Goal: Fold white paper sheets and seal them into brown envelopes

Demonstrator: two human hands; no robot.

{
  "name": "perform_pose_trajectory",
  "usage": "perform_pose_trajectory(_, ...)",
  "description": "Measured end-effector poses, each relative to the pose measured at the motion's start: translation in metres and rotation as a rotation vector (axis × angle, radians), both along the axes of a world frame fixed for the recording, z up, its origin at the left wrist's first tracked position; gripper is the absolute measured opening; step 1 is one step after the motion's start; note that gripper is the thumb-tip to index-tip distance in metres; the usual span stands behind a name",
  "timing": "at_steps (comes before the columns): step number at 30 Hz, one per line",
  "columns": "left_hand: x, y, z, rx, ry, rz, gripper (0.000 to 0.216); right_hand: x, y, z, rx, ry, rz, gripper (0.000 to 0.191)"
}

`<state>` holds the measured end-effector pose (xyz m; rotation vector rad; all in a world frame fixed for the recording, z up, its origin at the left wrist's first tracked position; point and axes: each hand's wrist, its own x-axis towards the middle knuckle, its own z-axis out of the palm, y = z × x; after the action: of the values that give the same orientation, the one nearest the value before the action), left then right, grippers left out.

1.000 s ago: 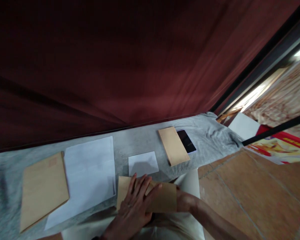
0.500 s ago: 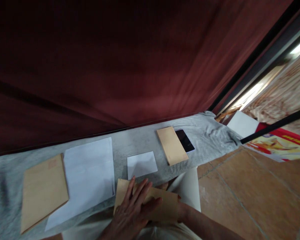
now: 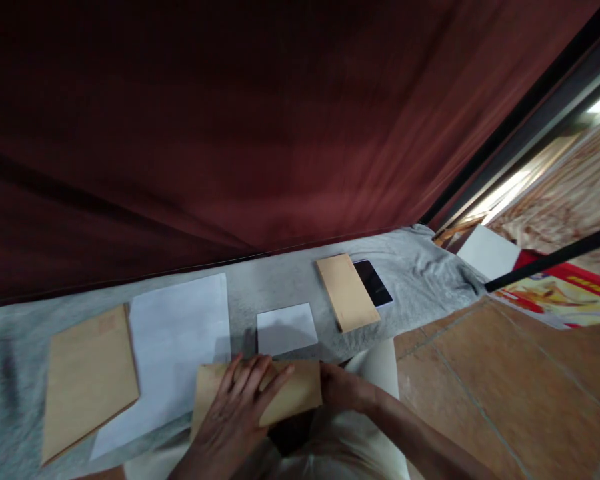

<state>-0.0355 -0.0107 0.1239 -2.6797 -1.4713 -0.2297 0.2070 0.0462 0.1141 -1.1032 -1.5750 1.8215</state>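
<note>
A brown paper envelope lies across my lap at the table's front edge. My left hand rests flat on its face with the fingers spread. At the envelope's right end, my right hand grips the edge, its fingers partly hidden behind the paper. Just beyond the envelope is a small stack of white cards. Larger white sheets lie to the left, partly under a large brown envelope. Farther right, smaller brown envelopes overlap a dark-screened device.
A grey cloth covers the narrow table. Behind it hangs a dark red curtain. At the right, a black pole crosses in front of a red and yellow printed box. Brown floor tiles lie below.
The envelope in my hands has shifted left and its right end has turned upward. Both hands have moved left with it. The things on the table stay in place.
</note>
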Motion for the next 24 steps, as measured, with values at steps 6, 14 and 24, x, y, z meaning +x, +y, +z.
perform_pose_trajectory(6,-0.059,0.024,0.0,0.066,-0.012,0.165,0.084,-0.002,0.04,-0.009,-0.061,0.146,-0.127,0.04)
perform_pose_trajectory(14,-0.078,0.038,-0.004,0.083,-0.023,0.266,0.089,0.047,0.156,0.114,0.651,0.231,-0.751,0.05)
perform_pose_trajectory(24,-0.086,0.029,-0.017,-0.077,-0.033,0.383,0.102,-0.041,0.071,-0.037,0.733,-0.324,-0.227,0.039)
